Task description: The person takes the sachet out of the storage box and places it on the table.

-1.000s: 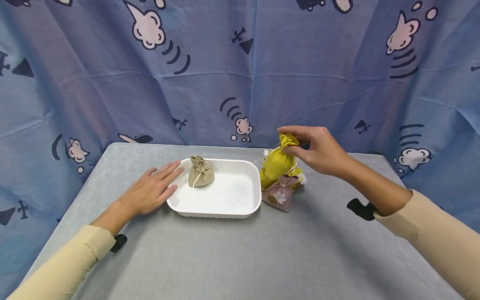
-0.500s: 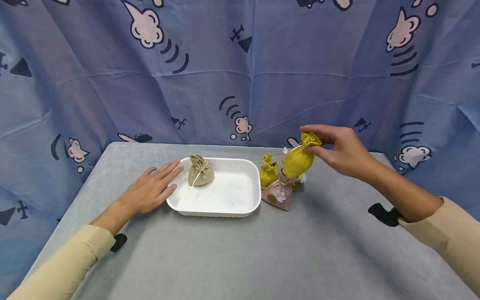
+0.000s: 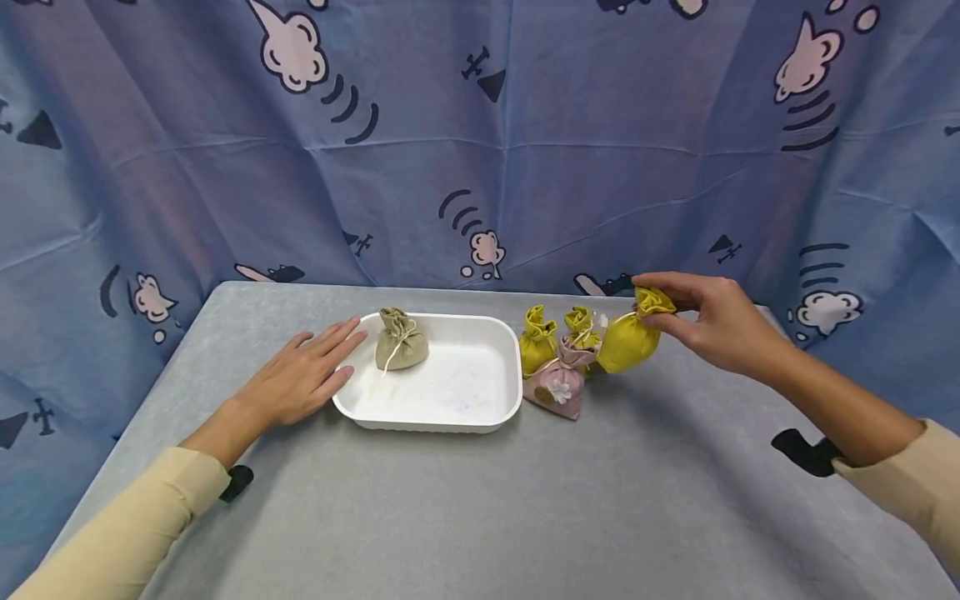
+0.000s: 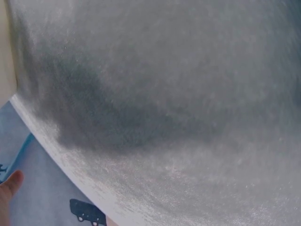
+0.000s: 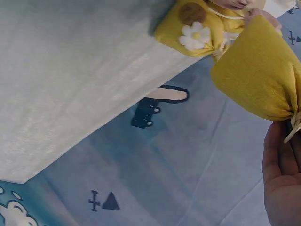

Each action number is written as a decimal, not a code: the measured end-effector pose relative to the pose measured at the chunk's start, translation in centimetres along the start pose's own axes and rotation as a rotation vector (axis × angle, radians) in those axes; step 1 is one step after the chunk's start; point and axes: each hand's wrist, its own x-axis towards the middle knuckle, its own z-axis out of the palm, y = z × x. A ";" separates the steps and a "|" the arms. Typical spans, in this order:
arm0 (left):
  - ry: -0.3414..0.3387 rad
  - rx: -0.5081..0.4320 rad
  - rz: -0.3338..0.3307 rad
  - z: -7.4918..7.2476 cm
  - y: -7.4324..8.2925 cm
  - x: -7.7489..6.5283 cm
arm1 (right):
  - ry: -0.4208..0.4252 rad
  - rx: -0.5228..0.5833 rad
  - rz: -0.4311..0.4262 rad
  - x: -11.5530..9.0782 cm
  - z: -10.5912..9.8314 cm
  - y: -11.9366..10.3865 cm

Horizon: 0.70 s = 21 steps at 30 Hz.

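My right hand [image 3: 708, 321] pinches a yellow drawstring pouch [image 3: 628, 343] by its gathered top, just right of a small group of pouches. The right wrist view shows this yellow pouch [image 5: 258, 70] hanging from the fingers, its cord trailing. My left hand [image 3: 303, 379] lies flat with straight fingers, fingertips at the left rim of a white tray [image 3: 465, 375]. In the tray's left part sits an olive-beige pouch [image 3: 401, 343] with a white cord. Beside the tray's right end stand a pink pouch [image 3: 557, 387] with a white flower and two more yellow pouches [image 3: 537, 343], partly hidden behind it.
All of this is on a grey-covered table [image 3: 465, 517]. A blue patterned curtain [image 3: 420, 150] hangs right behind the table's back edge. A black wrist strap [image 3: 804, 452] shows by the right sleeve.
My right hand has carried the yellow pouch rightward, away from the tray and past the pink pouch, then lower. Two yellow pouches behind have come into sight. The left hand stays put.
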 end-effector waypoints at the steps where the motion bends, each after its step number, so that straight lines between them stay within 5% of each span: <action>1: 0.002 0.000 0.000 0.0 0.0 0.0 | -0.008 -0.002 -0.009 -0.2 0.1 0.3; 21: -0.009 0.002 -0.006 -0.1 0.0 0.1 | -0.158 0.020 0.009 -1.6 4.4 3.9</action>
